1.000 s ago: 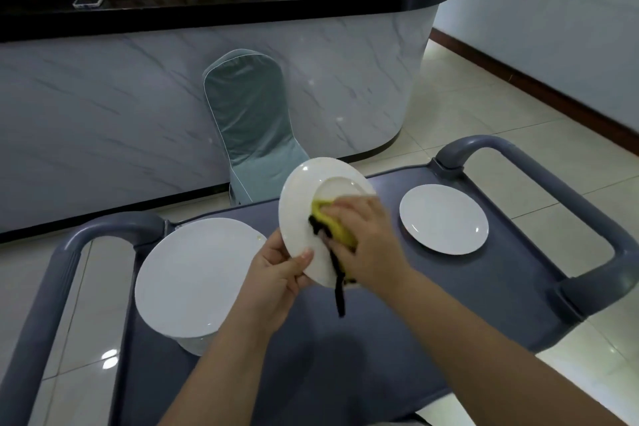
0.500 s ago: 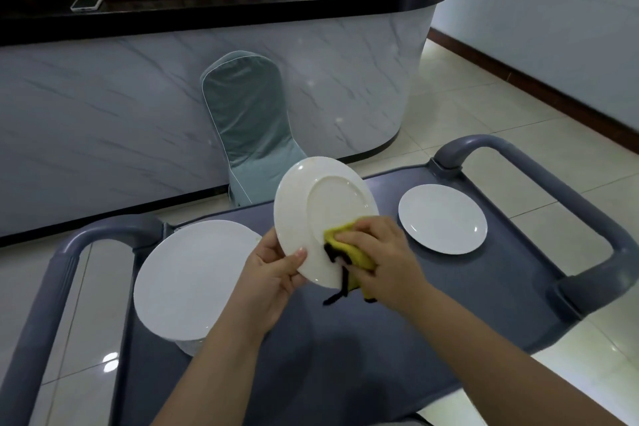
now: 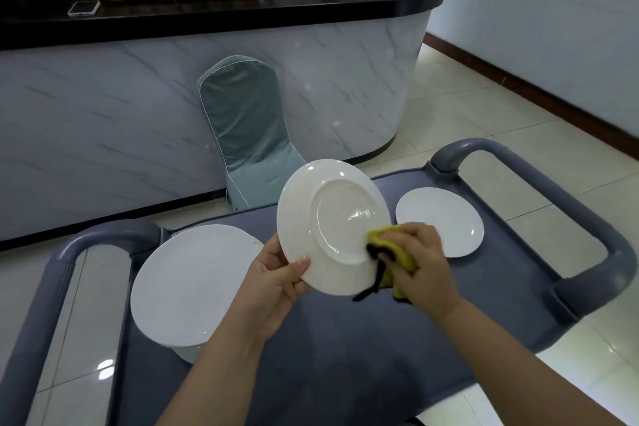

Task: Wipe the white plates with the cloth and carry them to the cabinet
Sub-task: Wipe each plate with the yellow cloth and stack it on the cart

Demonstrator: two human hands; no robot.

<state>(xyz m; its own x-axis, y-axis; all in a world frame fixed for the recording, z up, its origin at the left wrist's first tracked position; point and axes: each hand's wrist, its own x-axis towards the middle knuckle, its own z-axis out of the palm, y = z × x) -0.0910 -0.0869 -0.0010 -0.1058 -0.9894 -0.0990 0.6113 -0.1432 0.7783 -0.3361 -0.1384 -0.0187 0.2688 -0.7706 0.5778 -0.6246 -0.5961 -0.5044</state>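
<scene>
My left hand (image 3: pixel 273 282) grips the lower left rim of a white plate (image 3: pixel 328 218), tilted up over the grey cart (image 3: pixel 345 356) with its underside facing me. A yellow cloth with a black edge (image 3: pixel 397 252) is bunched in my right hand (image 3: pixel 420 261), pressed against the plate's lower right edge. On the cart's left sits a large white plate (image 3: pixel 193 284) atop a stack. A smaller white plate (image 3: pixel 442 218) lies flat at the cart's right.
The cart has curved grey handles on the left (image 3: pixel 52 287) and right (image 3: pixel 570 218). A chair with a teal cover (image 3: pixel 249 135) stands just beyond it, against a marble-fronted counter (image 3: pixel 103 131) with a black top. Tiled floor (image 3: pixel 484 107) opens to the right.
My right hand has slid the cloth from the middle of the plate down to its lower right edge, uncovering the base ring. My left hand has kept its hold.
</scene>
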